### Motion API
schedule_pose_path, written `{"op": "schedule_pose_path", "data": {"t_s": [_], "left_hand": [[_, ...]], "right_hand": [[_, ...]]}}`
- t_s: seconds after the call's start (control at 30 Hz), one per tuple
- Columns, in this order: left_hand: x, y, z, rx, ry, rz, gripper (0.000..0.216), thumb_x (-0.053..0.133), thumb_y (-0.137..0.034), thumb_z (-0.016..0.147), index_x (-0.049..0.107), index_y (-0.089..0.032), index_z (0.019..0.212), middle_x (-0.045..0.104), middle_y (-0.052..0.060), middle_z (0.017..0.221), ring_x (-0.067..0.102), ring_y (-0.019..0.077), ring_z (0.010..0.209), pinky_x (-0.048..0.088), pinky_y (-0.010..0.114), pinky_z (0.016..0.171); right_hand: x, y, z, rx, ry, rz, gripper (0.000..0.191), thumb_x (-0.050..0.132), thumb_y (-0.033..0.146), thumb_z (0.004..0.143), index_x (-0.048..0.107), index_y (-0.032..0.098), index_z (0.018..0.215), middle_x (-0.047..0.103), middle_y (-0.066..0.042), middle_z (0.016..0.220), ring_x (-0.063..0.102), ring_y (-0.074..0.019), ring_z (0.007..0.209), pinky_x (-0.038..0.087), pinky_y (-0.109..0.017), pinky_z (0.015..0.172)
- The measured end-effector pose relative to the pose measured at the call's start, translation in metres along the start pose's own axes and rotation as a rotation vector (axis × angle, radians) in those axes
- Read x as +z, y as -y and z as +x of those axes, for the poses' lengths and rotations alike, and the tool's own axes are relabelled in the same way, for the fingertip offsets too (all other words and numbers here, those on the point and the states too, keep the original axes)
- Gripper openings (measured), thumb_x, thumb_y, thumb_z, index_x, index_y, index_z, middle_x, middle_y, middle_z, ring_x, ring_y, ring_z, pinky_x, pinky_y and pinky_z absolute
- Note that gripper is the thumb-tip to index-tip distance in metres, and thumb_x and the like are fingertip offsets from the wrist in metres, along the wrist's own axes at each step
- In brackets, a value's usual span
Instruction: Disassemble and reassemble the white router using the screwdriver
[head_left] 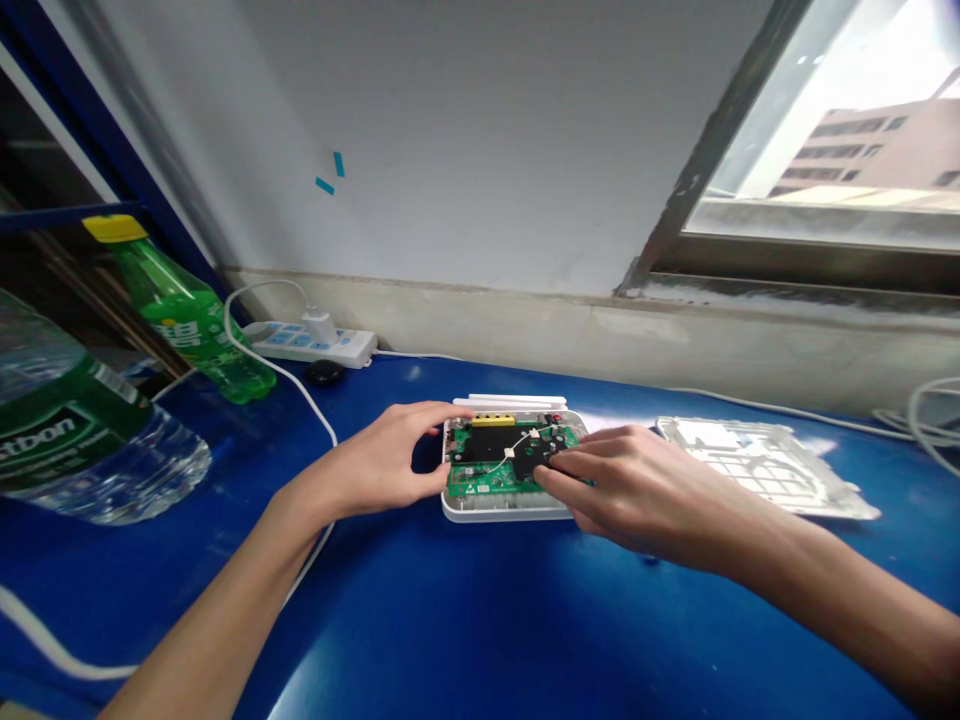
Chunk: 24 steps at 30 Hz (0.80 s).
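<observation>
An opened white router base [480, 508] lies on the blue table [480, 620] with its green circuit board [487, 470] showing, a black patch and a thin white wire across it. My left hand [382, 460] grips the base's left edge, thumb below and fingers over the top corner. My right hand [630, 485] rests on the board's right side, its fingers pressed together on the board; what they pinch, if anything, is hidden. The removed white cover [757, 465] lies upside down to the right, just beyond my right hand.
A green soda bottle [187, 315] and a large clear water bottle [82, 430] stand at the left. A white power strip [311, 343] with a charger sits by the wall, and a white cable [300, 385] runs across the table. More cables [926, 420] lie at the far right under the window.
</observation>
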<state>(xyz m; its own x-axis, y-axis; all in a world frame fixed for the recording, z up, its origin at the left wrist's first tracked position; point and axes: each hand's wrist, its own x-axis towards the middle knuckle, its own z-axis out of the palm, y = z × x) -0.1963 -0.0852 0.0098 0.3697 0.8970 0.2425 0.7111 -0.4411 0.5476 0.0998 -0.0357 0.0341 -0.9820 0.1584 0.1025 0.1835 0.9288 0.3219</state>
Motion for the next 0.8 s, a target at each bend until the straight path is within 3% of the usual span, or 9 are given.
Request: {"op": "schedule_pose_path", "data": {"t_s": [0.2,0.3,0.4,0.5,0.57,0.8], "left_hand": [[0.002,-0.002,0.002,0.036,-0.037,0.003,0.055,0.067,-0.022,0.086,0.061,-0.029,0.14,0.068,0.004,0.138,0.067,0.0254,0.121,0.054,0.036,0.102],[0.001,0.0,0.002,0.017,-0.008,-0.034,0.056,0.067,-0.024,0.087,0.059,-0.03,0.142,0.066,0.002,0.14,0.067,0.0245,0.122,0.055,0.036,0.102],[-0.002,0.003,-0.001,-0.046,0.047,0.026,0.057,0.07,-0.039,0.09,0.058,-0.031,0.144,0.063,0.003,0.145,0.061,0.0283,0.131,0.049,0.042,0.111],[0.0,0.002,-0.004,-0.074,0.089,0.09,0.089,0.08,-0.062,0.076,0.047,-0.033,0.153,0.053,0.006,0.155,0.051,0.035,0.141,0.04,0.051,0.118],[0.004,0.0,-0.004,-0.068,0.095,0.129,0.109,0.085,-0.068,0.063,0.041,-0.033,0.157,0.045,0.008,0.161,0.044,0.0385,0.145,0.037,0.055,0.119],[0.012,-0.001,0.0,-0.048,0.093,0.208,0.108,0.089,-0.056,0.064,0.04,-0.03,0.156,0.049,0.009,0.157,0.049,0.0349,0.142,0.04,0.052,0.117]], "right_hand": [[0.007,0.009,-0.002,0.012,-0.134,-0.07,0.019,0.052,0.001,0.095,0.067,0.011,0.101,0.069,-0.006,0.076,0.062,-0.0175,0.063,0.045,-0.033,0.058],[0.011,0.014,-0.004,0.053,-0.25,-0.025,0.024,0.052,0.0,0.094,0.07,0.012,0.102,0.075,-0.01,0.085,0.07,-0.0196,0.072,0.056,-0.034,0.066],[0.015,0.018,-0.008,-0.004,-0.322,-0.093,0.026,0.052,-0.001,0.092,0.073,0.008,0.105,0.079,-0.015,0.094,0.075,-0.0239,0.078,0.063,-0.037,0.069],[0.018,0.02,-0.012,-0.082,-0.344,-0.186,0.026,0.051,-0.002,0.09,0.073,0.0,0.103,0.079,-0.022,0.098,0.078,-0.0294,0.083,0.066,-0.041,0.07],[0.018,0.021,-0.014,-0.096,-0.366,-0.186,0.026,0.05,-0.001,0.09,0.073,-0.001,0.102,0.079,-0.023,0.1,0.078,-0.0308,0.085,0.067,-0.042,0.07],[0.013,0.029,-0.021,-0.114,-0.404,-0.176,0.027,0.049,0.0,0.09,0.073,0.0,0.104,0.079,-0.022,0.104,0.078,-0.0304,0.091,0.068,-0.042,0.078]]}}
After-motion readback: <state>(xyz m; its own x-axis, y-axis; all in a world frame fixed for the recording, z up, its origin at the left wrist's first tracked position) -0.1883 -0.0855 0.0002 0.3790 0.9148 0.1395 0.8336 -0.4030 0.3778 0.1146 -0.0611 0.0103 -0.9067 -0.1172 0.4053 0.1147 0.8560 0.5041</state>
